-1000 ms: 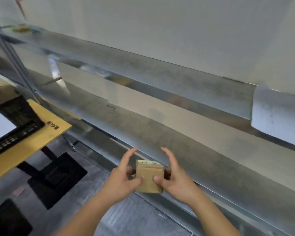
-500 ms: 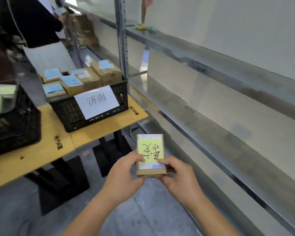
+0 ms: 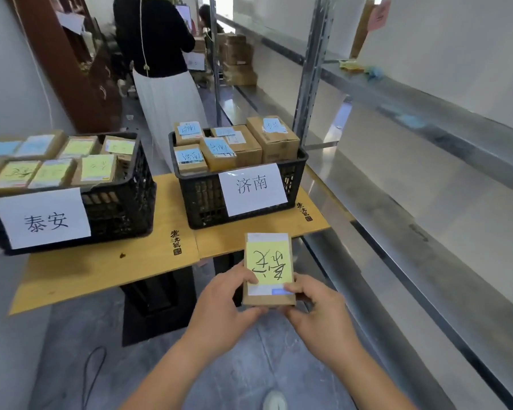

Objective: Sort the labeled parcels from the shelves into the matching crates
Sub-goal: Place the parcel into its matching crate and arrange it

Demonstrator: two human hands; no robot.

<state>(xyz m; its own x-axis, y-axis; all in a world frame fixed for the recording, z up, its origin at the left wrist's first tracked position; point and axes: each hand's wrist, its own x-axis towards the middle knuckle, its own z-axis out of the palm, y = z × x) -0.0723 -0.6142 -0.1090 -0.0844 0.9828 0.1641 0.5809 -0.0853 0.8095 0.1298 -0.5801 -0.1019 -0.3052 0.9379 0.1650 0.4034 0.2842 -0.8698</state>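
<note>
1. A small brown cardboard parcel with a yellow handwritten label (image 3: 268, 269) is gripped at its lower corners by the left hand (image 3: 222, 309) and right hand (image 3: 317, 315), in mid-air before the wooden surface (image 3: 107, 270).
2. The black plastic crate labelled 泰安 (image 3: 125, 202), holding yellow-labelled boxes, lies at ten o'clock; the black plastic crate labelled 济南 (image 3: 296, 170), holding blue-labelled ones, at twelve.
3. The upside-down label may be misread, and the nearer wrong crate chosen.

A wooden table (image 3: 107, 267) stands at about ten o'clock, made of two boards butted edge to edge. On its left board sits a black crate (image 3: 122, 199) with a white paper sign, filled with yellow-labeled parcels (image 3: 97, 168). At twelve o'clock, on the right board, a second black crate (image 3: 203, 199) with its own sign holds blue-labeled parcels (image 3: 219, 149). Metal shelves (image 3: 427, 119) run along three o'clock, the upper one carrying small yellow and blue scraps (image 3: 359, 68) far back.
</note>
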